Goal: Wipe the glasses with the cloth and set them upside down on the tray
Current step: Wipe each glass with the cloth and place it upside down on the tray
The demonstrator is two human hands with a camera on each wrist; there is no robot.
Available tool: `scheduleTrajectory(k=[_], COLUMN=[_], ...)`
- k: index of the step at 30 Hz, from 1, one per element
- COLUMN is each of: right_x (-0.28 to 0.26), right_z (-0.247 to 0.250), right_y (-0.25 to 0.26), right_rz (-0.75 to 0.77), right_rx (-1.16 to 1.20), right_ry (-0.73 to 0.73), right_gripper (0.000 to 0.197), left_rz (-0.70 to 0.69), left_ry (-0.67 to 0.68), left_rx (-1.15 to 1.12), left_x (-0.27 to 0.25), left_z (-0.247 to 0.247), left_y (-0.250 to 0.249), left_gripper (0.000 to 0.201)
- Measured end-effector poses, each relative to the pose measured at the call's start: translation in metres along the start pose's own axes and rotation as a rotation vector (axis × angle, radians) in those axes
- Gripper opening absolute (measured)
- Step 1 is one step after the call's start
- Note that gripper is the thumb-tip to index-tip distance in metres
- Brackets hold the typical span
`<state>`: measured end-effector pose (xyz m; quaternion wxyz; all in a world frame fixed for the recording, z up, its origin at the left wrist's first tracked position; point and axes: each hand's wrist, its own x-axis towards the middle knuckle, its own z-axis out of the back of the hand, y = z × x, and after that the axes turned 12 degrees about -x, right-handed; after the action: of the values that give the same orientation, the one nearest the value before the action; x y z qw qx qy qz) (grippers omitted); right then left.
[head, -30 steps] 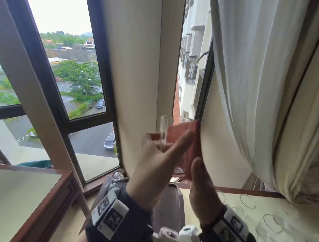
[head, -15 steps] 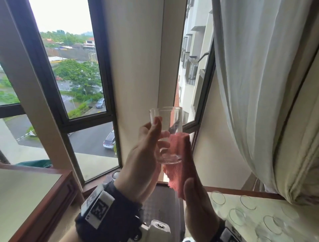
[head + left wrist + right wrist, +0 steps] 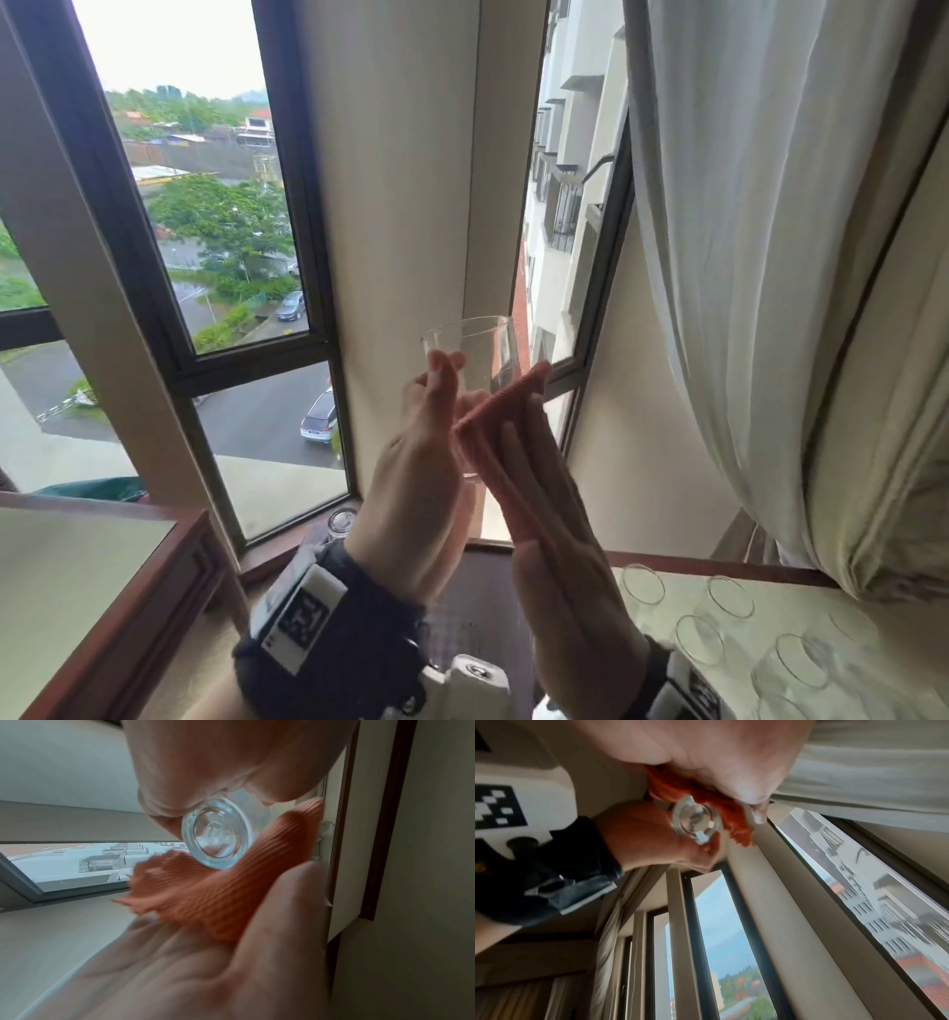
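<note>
My left hand (image 3: 426, 442) holds a clear glass (image 3: 475, 354) upright in the air in front of the window, fingers curled round its lower half. My right hand (image 3: 539, 493) lies flat with straight fingers and presses a pink-orange cloth (image 3: 493, 411) against the glass's right side. The left wrist view shows the thick glass base (image 3: 217, 833) from below, with the cloth (image 3: 218, 892) spread over the right hand (image 3: 231, 963). In the right wrist view the cloth (image 3: 721, 807) sits between the right hand (image 3: 718, 750) and the glass (image 3: 695, 821). A dark tray (image 3: 477, 606) lies below the hands.
Several clear glasses (image 3: 698, 640) stand on the pale table (image 3: 667, 580) at lower right. Another glass (image 3: 341, 520) peeks out behind my left wrist. A wooden side table (image 3: 102, 591) is at lower left. A white curtain (image 3: 770, 257) hangs on the right, and window frames are close ahead.
A second ago the cloth wrapped the glass. Then it dropped to the base. Now the right hand has slid it back up the glass's side, fingers straightened.
</note>
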<state>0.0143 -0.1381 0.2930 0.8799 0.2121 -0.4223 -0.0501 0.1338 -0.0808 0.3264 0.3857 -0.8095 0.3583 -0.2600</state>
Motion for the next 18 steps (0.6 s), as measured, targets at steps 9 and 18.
scheduleTrajectory(k=[9, 18], right_x=[0.039, -0.011], right_z=[0.035, -0.001], right_y=[-0.004, -0.001], right_rz=[-0.240, -0.039], right_rx=[0.439, 0.158], right_ry=[-0.095, 0.031], right_gripper=[0.066, 0.063], left_rz=[0.015, -0.043], left_ry=[0.095, -0.123], left_rx=[0.058, -0.018], left_x=[-0.014, 0.004], left_z=[-0.022, -0.010], left_y=[0.019, -0.020], left_gripper=[0.053, 0.074])
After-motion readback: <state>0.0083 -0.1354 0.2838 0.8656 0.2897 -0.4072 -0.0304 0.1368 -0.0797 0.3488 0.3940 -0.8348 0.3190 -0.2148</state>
